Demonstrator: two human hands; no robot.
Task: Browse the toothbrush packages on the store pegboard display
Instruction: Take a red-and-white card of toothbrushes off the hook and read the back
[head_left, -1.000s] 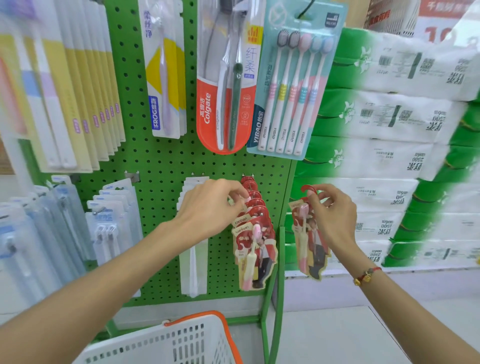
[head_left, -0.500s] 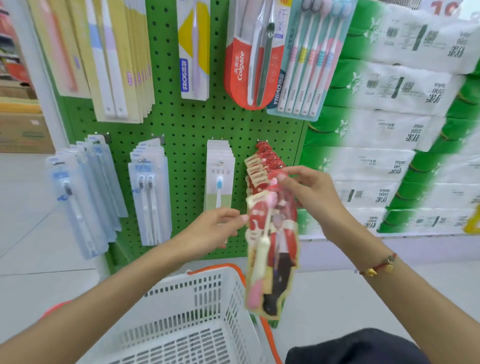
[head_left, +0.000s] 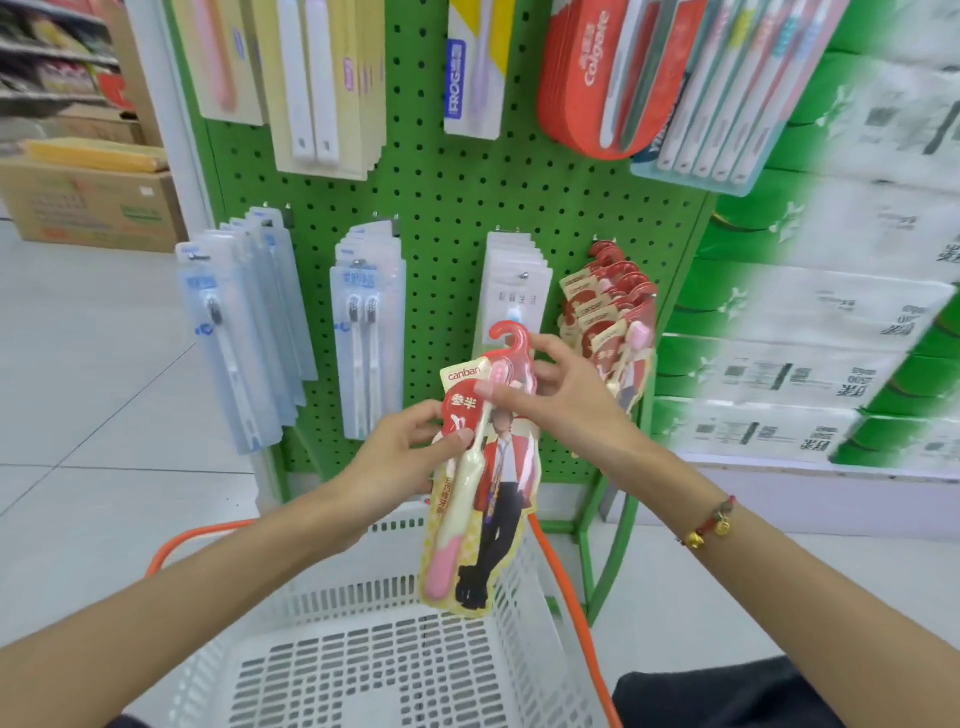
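Red pack (head_left: 483, 467) now off its peg, left hand (head_left: 400, 457) and right hand (head_left: 550, 400) both pinching it over the basket (head_left: 395, 670), browsing well underway

Green pegboard (head_left: 457, 208), red-and-yellow toothbrush package (head_left: 483, 467), white orange-rimmed basket (head_left: 395, 670)

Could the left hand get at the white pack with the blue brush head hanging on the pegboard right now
Probably not at once. The left hand is pinching the canban toothbrush package, as is the right hand, and that package partly covers the white pack. Once it lets go, the path looks open.
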